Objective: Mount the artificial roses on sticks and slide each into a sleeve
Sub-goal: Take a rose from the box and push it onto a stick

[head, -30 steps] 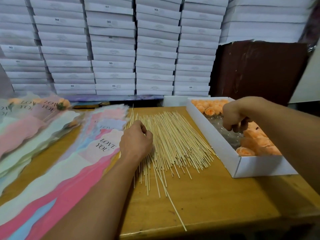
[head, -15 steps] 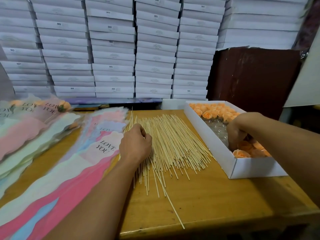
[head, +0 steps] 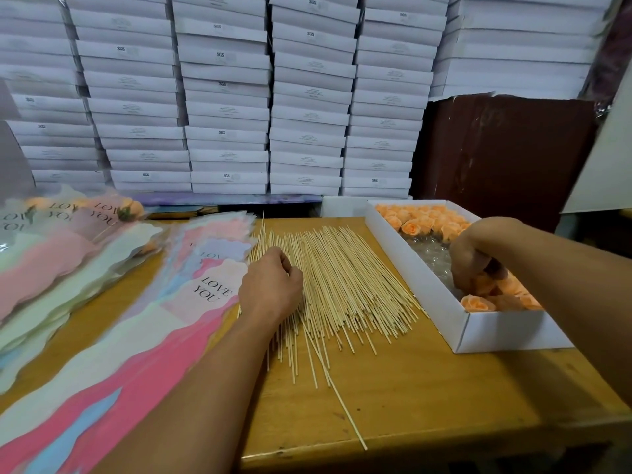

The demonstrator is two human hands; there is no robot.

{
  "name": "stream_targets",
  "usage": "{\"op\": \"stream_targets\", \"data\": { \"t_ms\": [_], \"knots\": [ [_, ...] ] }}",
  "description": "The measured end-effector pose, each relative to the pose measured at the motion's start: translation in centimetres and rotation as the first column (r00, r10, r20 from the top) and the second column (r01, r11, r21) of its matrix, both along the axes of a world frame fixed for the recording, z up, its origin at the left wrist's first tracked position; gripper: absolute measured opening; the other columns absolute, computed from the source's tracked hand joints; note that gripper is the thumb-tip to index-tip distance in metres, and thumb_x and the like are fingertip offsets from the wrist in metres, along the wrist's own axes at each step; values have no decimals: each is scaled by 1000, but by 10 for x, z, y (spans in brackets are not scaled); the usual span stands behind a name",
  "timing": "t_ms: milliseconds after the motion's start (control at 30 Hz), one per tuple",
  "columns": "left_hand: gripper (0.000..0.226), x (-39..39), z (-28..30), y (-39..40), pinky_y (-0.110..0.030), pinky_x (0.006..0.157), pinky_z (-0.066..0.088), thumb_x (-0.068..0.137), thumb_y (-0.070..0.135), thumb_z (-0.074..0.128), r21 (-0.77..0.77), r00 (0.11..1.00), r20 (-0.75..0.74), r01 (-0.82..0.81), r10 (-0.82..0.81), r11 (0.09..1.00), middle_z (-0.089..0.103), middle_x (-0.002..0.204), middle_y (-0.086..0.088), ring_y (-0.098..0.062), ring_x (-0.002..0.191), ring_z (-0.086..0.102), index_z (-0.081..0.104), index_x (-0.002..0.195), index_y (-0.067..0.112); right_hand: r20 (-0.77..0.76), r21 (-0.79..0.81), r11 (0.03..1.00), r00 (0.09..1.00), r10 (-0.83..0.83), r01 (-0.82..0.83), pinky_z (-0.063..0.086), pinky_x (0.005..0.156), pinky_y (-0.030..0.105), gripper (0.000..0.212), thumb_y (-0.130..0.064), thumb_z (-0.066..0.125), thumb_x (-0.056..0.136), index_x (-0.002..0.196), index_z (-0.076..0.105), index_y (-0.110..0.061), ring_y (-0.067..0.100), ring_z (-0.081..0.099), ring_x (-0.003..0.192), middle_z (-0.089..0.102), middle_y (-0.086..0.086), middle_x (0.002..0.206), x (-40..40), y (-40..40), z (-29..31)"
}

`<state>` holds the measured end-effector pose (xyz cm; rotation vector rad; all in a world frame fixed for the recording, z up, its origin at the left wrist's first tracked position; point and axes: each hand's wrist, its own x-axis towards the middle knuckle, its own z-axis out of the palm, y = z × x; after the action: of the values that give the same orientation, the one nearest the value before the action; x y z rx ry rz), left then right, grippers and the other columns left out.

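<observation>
**Hands at the sticks and the rose box**

On the wooden desk lies a wide spread of thin, pale sticks, roughly parallel, a few straggling toward the near edge. The left hand rests on the left side of the spread with fingers curled down into the sticks; whether it has pinched one cannot be told, since the fingertips are hidden.

Right of the sticks sits a shallow white cardboard box, long and rectangular. Peach fabric roses crowd its far end and a few more lie at the near end, with crinkled clear bubble wrap bared between them. The right hand reaches into the box, knuckles up, fingers closed around a rose in the near cluster.

Left of the sticks, glossy sleeves with wavy pastel bands of pink, cream and blue lie fanned in overlapping layers, printed "LOVE YOU". Further left, a second heap seems to hold sleeves with roses already inside. Stacked flat white cartons fill the wall behind.
</observation>
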<state>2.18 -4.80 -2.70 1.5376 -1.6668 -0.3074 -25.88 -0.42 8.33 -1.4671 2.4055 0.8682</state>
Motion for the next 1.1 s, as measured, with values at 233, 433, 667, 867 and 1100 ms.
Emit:
{"op": "stream_targets", "data": {
  "t_ms": [233,433,667,867,1100],
  "knots": [
    [12,-1,0,0,-37,63,48,92,25,59,-22,999,-13,40,-40,999,59,76,4,-24,73,59,52,84,21,58,-292,956,998,38,-20,52,93,35,29,-41,55,96,95,64,-14,20,64,91,66,1,94,13,-16,6],
    [14,-3,3,7,-36,65,54,92,33,68,-124,944,-170,265,-284,956,59,71,3,-13,65,56,60,94,21,84,-699,711,978,192,-80,40,53,28,26,-45,60,81,81,58,-19,17,59,68,62,0,80,36,-32,2],
    [51,-5,7,14,-23,77,56,82,43,78,-144,883,-231,384,-409,912,68,90,9,-4,83,63,64,127,24,485,-725,680,780,396,106,33,40,20,17,-27,65,71,66,57,-13,14,42,41,50,-3,51,84,-38,-15],
    [56,-6,6,14,-20,81,56,79,37,82,-115,863,-225,438,-453,891,69,102,9,-1,89,64,65,129,19,675,-605,780,621,398,158,33,40,22,16,-25,63,79,75,65,-9,14,40,43,54,-1,55,114,-37,-25],
    [26,-7,6,15,-29,72,57,81,25,82,-128,844,-232,466,-483,875,70,88,4,-15,80,65,70,104,19,705,-537,828,625,335,161,32,39,19,17,-25,64,81,72,64,-11,10,36,28,45,-6,33,130,-40,-35]
  ]
}}
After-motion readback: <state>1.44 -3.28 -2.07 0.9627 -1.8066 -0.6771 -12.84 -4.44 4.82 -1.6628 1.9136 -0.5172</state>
